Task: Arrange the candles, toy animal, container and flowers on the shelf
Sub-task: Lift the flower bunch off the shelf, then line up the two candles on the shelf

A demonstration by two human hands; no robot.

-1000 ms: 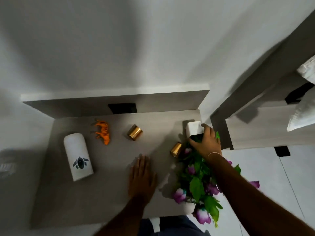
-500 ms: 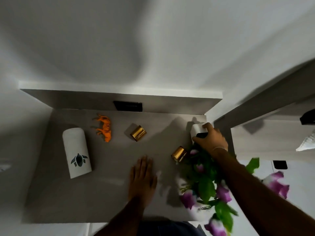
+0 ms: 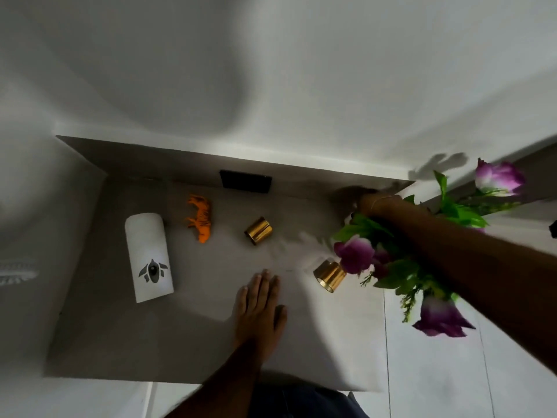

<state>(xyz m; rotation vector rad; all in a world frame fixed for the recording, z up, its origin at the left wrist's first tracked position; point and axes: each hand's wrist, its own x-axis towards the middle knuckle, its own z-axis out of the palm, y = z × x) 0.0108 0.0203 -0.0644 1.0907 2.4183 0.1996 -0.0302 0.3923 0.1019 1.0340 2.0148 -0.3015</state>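
White wall rises behind a grey shelf (image 3: 120, 342) seen from above, with a black rectangular plate (image 3: 245, 181) set in its back panel.

Purple artificial flowers (image 3: 388, 260) with green leaves hang over the shelf's right end, under and around the right forearm; one bloom sticks out past the arm toward the wall, another droops beyond the shelf's front right corner. The right hand (image 3: 366, 203) is blurred at the back right corner of the shelf, above the leaves; I cannot tell whether it is closed on anything there.

Just left of the blooms, a gold candle (image 3: 329, 276) lies on its side, its open rim toward the front edge. A second gold candle (image 3: 258, 230) lies tipped further back and to the left, well apart from the first. Left of that stands an orange toy tiger (image 3: 200, 216). A white cylindrical container (image 3: 149, 257) with a dark emblem lies near the shelf's left side, just beside the tiger.

The left hand (image 3: 259, 309) rests flat on the shelf, palm down, fingers together, holding nothing, between the container and the nearer candle.
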